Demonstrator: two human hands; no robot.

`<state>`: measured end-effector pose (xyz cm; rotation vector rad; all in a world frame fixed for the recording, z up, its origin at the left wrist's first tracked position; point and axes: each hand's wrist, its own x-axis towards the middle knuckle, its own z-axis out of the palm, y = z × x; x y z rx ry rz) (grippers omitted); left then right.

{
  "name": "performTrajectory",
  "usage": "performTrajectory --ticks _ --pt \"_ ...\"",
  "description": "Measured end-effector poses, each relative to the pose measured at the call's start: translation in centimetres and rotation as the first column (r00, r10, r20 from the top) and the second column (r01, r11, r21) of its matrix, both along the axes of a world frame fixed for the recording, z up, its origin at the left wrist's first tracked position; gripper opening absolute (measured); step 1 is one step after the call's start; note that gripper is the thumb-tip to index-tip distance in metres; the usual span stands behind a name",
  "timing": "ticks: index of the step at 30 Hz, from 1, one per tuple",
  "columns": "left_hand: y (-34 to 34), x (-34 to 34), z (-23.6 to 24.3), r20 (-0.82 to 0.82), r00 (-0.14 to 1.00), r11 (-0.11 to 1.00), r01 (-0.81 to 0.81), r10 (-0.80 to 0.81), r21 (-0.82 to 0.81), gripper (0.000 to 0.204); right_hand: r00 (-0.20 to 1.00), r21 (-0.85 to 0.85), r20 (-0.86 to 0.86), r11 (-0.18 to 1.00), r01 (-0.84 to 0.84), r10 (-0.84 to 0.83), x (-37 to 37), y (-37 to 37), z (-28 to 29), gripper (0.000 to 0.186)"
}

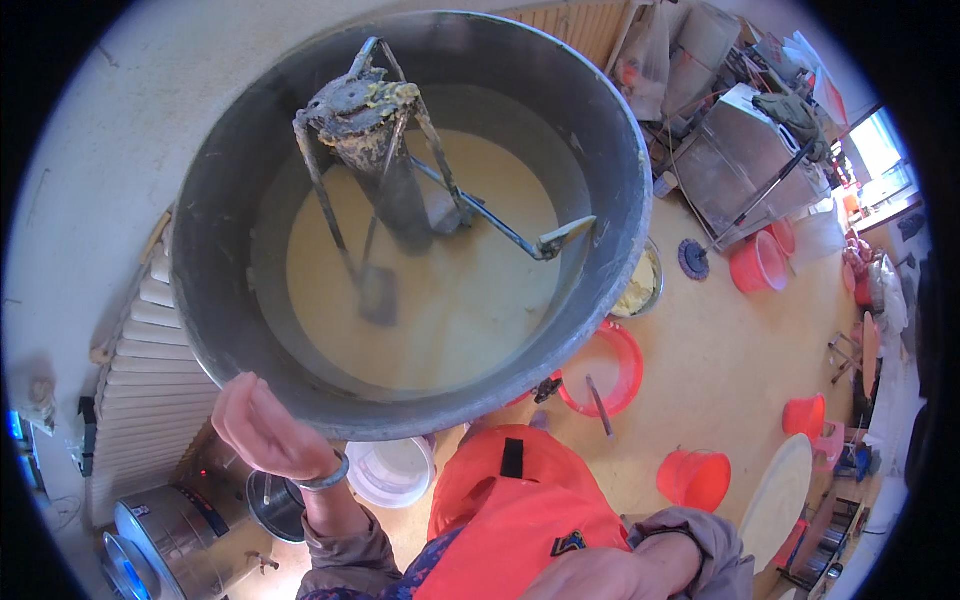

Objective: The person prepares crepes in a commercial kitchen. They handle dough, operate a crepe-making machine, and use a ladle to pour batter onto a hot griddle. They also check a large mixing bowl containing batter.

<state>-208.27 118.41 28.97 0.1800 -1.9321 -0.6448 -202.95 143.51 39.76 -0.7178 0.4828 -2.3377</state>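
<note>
A large grey metal tub (225, 330) fills the upper middle of the head view, with pale yellowish liquid (480, 290) inside. From the liquid rises a crusted central column (385, 180) with metal arms and paddles, one ending in a pale blade (567, 236). My left hand (268, 435), a bracelet at its wrist, is at the tub's near left rim. Its fingers lie close together, slightly cupped, the tips over the rim's outer edge, with nothing visible in them. Low in front of my red apron (530, 490) is my right hand (590, 577); its fingers are hidden by the picture's edge.
A red basin (632, 380) with a stick (600, 405) and a white tub (385, 490) stand near the big tub. Red buckets (693, 480) are to the right. A radiator (150, 390) lines the left wall, above a metal drum (180, 535). A metal cabinet (735, 165) stands far right.
</note>
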Motion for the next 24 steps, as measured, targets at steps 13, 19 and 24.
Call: performTrajectory --ticks 13,19,24 --pt "0.1 0.1 -0.1 -0.008 1.0 0.999 0.026 -0.026 0.021 0.014 0.996 -0.141 -0.005 0.986 0.086 -0.087 1.3 -0.8 0.1 0.021" --pt "0.2 0.0 -0.1 -0.026 0.999 0.999 0.025 -0.025 0.024 0.013 0.963 -0.165 -0.149 0.966 0.201 -0.226 1.1 -1.2 -0.6 0.019" --pt "-0.1 0.0 -0.3 -0.019 1.0 1.0 0.003 -0.003 0.005 0.012 0.895 -0.094 -0.295 0.942 0.322 -0.335 1.5 -0.7 0.0 0.02"
